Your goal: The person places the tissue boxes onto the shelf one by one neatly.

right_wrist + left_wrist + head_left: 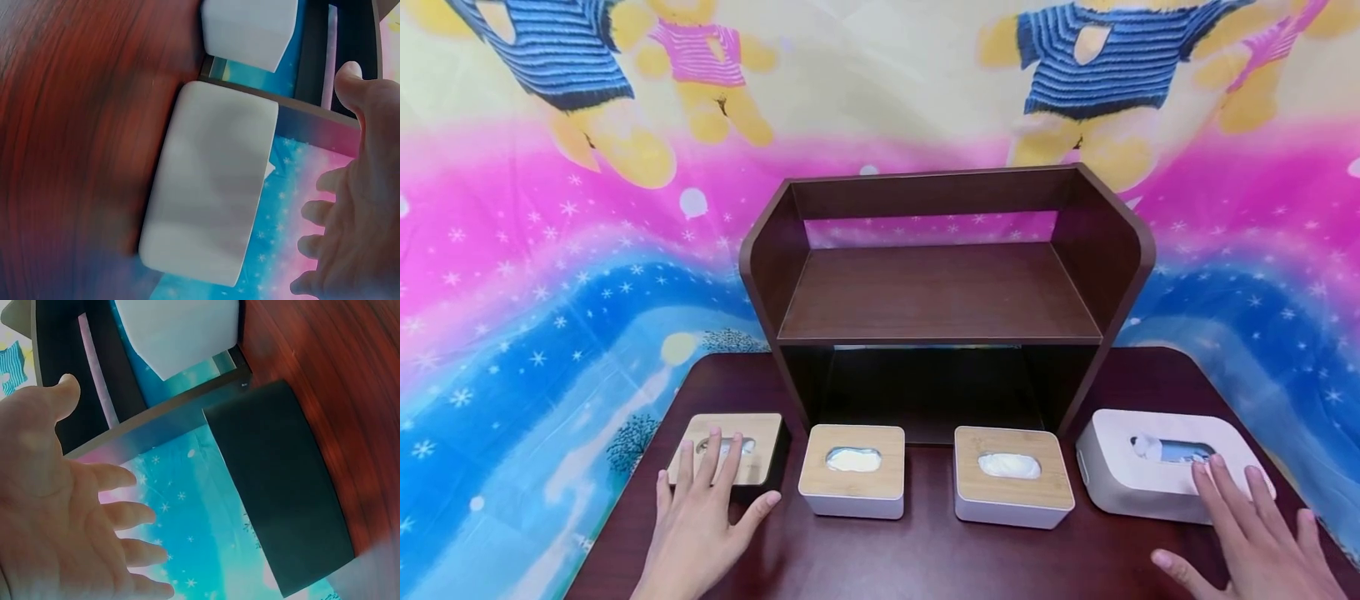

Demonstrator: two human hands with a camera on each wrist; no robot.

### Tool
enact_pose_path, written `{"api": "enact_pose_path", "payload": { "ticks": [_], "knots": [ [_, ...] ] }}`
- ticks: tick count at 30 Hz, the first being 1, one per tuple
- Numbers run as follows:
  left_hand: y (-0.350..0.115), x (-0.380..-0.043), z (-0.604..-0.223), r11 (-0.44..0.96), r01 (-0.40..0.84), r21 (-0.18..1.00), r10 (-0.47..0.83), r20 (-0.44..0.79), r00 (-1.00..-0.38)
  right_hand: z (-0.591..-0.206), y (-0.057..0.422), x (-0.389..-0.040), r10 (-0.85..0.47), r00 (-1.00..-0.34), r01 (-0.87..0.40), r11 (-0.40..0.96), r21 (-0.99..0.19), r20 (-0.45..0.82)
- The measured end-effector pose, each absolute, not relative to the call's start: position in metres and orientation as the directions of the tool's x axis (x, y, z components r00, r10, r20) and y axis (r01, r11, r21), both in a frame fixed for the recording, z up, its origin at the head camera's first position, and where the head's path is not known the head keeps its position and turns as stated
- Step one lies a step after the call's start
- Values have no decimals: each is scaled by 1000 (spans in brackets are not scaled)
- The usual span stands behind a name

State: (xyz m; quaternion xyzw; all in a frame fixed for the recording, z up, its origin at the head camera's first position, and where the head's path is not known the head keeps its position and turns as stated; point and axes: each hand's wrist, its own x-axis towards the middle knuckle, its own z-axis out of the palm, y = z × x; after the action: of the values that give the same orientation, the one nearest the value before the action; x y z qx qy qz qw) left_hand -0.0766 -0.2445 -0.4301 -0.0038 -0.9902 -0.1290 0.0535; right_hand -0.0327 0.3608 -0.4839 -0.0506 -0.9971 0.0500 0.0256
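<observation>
Presently, the left hand (700, 515) is spread wide, hovering over a black square tissue box with a pale wooden lid (765, 443) at eight o'clock; the right hand (1262, 546), likewise splayed, hovers over a white rounded tissue box (1156, 477) at four o'clock.

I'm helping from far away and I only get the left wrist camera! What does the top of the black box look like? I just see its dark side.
Observer: The black box has a light wooden top, which shows in the head view.
Child: Cool! What's happening over on the other side?
Observer: The right hand is near the big white box at the right end.
Child: Is anything in between?
Observer: Yes, a pale box with a wooden top, and a second pale box to the right of it.
</observation>
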Motion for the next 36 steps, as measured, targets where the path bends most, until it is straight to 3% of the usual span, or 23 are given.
{"api": "enact_pose_path", "payload": {
  "ticks": [15, 24, 36],
  "knots": [
    [-212, -77, -429, 961, 46, 274, 8, 137, -991, -479, 341, -43, 14, -999, 8, 986, -164, 33],
    [-182, -79, -433, 939, 128, 320, 68, 191, -979, -486, 329, -44, -44, -997, -57, 976, -212, 65],
    [-147, -81, -434, 918, 229, 325, 161, 222, -961, -484, 299, -46, -70, -998, -67, 944, -322, 4]
  ]
}}
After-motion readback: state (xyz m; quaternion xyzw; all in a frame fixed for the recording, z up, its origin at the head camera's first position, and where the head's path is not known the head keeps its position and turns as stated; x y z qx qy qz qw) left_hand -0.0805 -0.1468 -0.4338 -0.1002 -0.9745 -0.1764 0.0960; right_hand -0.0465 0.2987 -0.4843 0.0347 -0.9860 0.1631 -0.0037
